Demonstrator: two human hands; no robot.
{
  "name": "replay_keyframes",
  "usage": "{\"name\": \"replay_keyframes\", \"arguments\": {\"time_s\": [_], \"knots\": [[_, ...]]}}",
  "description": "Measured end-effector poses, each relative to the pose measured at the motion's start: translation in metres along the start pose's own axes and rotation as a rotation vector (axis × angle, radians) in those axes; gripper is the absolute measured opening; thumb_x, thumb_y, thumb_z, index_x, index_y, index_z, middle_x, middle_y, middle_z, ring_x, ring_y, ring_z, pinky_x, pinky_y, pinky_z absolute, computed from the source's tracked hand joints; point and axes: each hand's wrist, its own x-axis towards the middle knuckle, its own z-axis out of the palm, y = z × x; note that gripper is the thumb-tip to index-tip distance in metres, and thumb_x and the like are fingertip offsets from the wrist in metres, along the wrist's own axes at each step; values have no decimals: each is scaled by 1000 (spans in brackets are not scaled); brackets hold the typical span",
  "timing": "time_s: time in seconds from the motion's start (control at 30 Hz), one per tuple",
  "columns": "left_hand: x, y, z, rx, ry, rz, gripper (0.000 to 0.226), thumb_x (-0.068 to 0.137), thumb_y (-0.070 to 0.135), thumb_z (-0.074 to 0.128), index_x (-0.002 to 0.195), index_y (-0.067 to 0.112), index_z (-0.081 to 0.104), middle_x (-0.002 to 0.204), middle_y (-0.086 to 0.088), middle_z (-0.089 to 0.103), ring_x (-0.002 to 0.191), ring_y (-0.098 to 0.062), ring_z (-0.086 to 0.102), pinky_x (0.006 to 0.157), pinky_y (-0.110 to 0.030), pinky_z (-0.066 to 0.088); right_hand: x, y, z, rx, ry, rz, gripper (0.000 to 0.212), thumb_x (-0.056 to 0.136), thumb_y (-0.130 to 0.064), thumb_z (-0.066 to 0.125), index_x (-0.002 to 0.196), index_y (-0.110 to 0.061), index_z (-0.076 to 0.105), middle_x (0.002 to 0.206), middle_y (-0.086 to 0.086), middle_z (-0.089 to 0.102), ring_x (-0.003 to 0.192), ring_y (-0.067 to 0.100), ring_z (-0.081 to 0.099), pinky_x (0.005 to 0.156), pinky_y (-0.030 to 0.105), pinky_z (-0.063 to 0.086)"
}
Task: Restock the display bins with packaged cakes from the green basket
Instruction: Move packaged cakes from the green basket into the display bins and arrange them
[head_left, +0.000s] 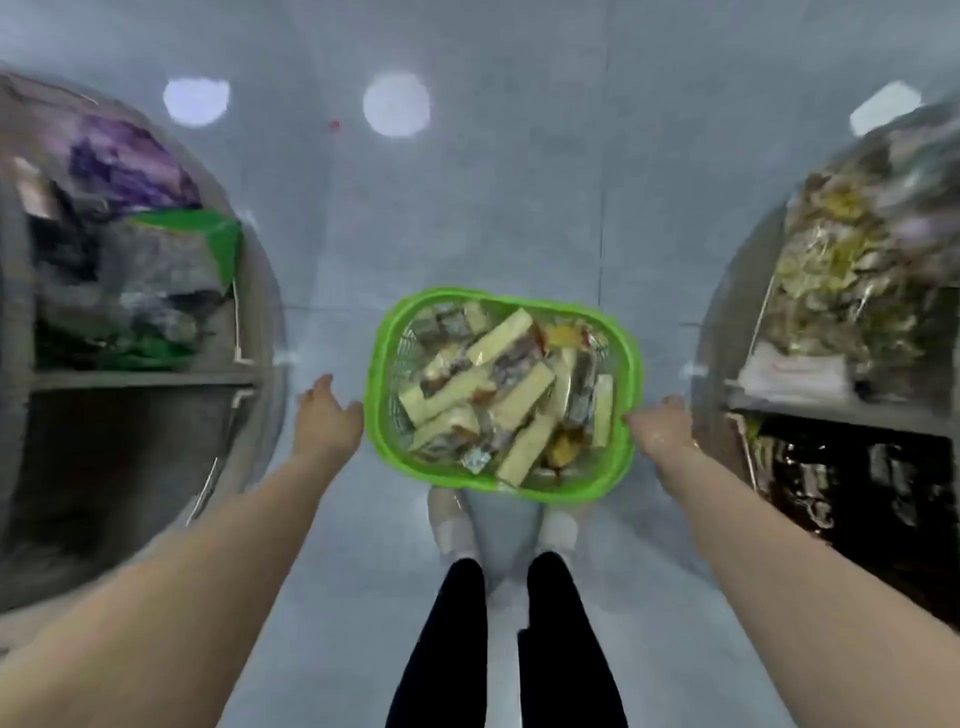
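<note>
Green basket (375, 364) of packaged cakes (506, 387) sits on grey tiled floor (467, 208) between display bins (130, 291). Left hand (327, 415) spread, empty; right hand (662, 426) grips the basket rim.

The floor (467, 218) is pale grey and shiny, with thin lines running between big tiles and a few round white spots of light (396, 104) shining on it near the top. A grey shelf unit (156, 376) stands along the left side with blurry purple, green and dark packets (124, 234) stacked on its upper board and a dark space under it. Another shelf unit (831, 410) stands along the right side, with yellowish packets (852, 270) piled up high and dark shiny packets (841, 488) below.
</note>
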Motion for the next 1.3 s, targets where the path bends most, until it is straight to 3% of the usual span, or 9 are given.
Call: {"name": "replay_keyframes", "arguments": {"time_s": [0.17,0.33,0.47,0.6,0.7,0.93,1.1,1.2,1.3], "knots": [[60,-30,62,11,-33,-39,66,94,21,55,149,6,23,148,-25,33,134,-37,36,108,-38,30,68,43,51,-23,244,114,57,89,-11,53,140,1,30,142,23,40,131,36,39,105,38,32],[90,-38,97,-153,45,-88,46,87,17,59,131,10,48,121,-18,61,107,-34,59,88,-36,47,106,82,69,25,318,170,35,86,-6,53,119,4,57,124,22,59,117,35,55,94,38,43],[106,-34,108,-387,33,-215,37,85,9,65,120,0,56,108,-17,61,93,-29,60,77,-35,50,120,84,69,355,122,230,22,80,-1,50,100,-6,57,88,10,58,78,24,57,53,32,51],[107,-26,110,-484,-4,-260,38,83,8,70,119,1,59,103,-12,61,89,-27,60,78,-36,51,112,77,67,522,-74,259,45,65,-4,57,110,-4,63,105,16,64,93,33,63,84,50,53],[93,-19,101,-466,85,-210,31,81,12,70,111,9,61,96,-7,63,89,-27,59,80,-37,52,103,67,57,569,37,262,50,63,1,59,113,-2,61,115,20,62,101,37,63,86,57,50],[-30,32,10,-511,247,-199,11,79,20,69,75,25,60,65,0,54,54,-21,46,54,-30,38,-11,28,-36,614,174,306,18,65,0,59,82,-1,61,88,13,61,73,26,57,69,41,52],[-172,80,-123,-592,296,-119,26,64,37,75,79,17,67,71,-5,65,65,-27,59,70,-44,53,-168,-22,-169,646,263,134,11,66,-9,71,74,-6,64,59,1,52,63,18,49,61,32,42],[-243,117,-198,-677,303,-45,25,63,38,74,76,17,68,72,-11,64,64,-29,60,69,-52,54,-248,-54,-242,656,272,0,32,71,-18,73,98,-1,68,73,3,64,70,14,49,63,28,48],[-280,158,-250,-743,341,93,15,68,33,74,68,22,64,63,2,59,53,-11,55,55,-29,50,-289,-87,-293,677,290,-106,44,79,-24,70,116,-1,63,109,13,67,81,12,48,58,10,43]]}}
